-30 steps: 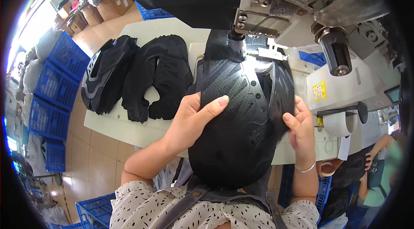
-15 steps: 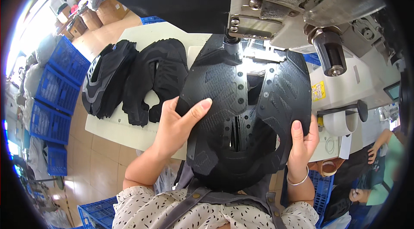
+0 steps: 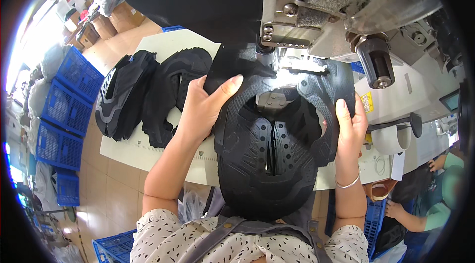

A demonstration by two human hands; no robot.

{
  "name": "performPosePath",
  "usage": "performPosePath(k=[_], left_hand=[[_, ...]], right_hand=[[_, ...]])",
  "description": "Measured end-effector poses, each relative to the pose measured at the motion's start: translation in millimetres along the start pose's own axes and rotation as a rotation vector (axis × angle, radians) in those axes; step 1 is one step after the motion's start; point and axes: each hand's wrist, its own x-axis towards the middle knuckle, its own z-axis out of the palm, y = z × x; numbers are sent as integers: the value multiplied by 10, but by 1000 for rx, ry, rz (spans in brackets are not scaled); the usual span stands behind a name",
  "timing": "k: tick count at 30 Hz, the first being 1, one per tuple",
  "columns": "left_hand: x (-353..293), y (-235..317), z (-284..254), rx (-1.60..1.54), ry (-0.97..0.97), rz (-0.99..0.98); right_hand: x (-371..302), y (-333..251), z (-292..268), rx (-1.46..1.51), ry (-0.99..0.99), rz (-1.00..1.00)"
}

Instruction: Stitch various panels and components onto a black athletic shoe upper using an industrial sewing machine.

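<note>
My left hand (image 3: 212,98) pinches the left edge of a black textured shoe upper (image 3: 236,65), thumb on top and fingers underneath. On its right edge, my right hand (image 3: 350,120) grips it the same way. The upper's far part lies under the brightly lit working end of a sewing-type machine (image 3: 293,34); what touches it there is lost in glare. Nearer to me hangs another black shoe upper (image 3: 255,188), with two rows of eyelet holes beside a centre slit. Whether the two are joined I cannot tell.
Two stacks of black shoe uppers, a left stack (image 3: 127,95) and a right stack (image 3: 170,92), lie on the pale worktable (image 3: 195,164). Blue crates (image 3: 62,112) line the left side. A co-worker's arm (image 3: 408,218) shows at right, near a white roll (image 3: 391,140).
The uppers have moved away from me under the machine, so the eyelet rows once close to it are out of sight. Both hands keep their grip; the right has risen slightly.
</note>
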Motion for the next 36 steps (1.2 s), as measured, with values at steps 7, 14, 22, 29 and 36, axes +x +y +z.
performPosePath(k=[7,14,22,29,36], left_hand=[[90,-38,-42,20,9,28],[87,5,-5,15,14,89],[528,75,-272,-98,12,-131],[976,101,-87,198,142,218],[560,-157,-1340,249,367,176]], right_hand=[[112,37,11,-21,20,-4],[129,32,-1,-19,7,-1],[159,-7,-6,-34,19,-19],[552,57,28,7,-128,176],[558,346,-96,-127,-324,71]])
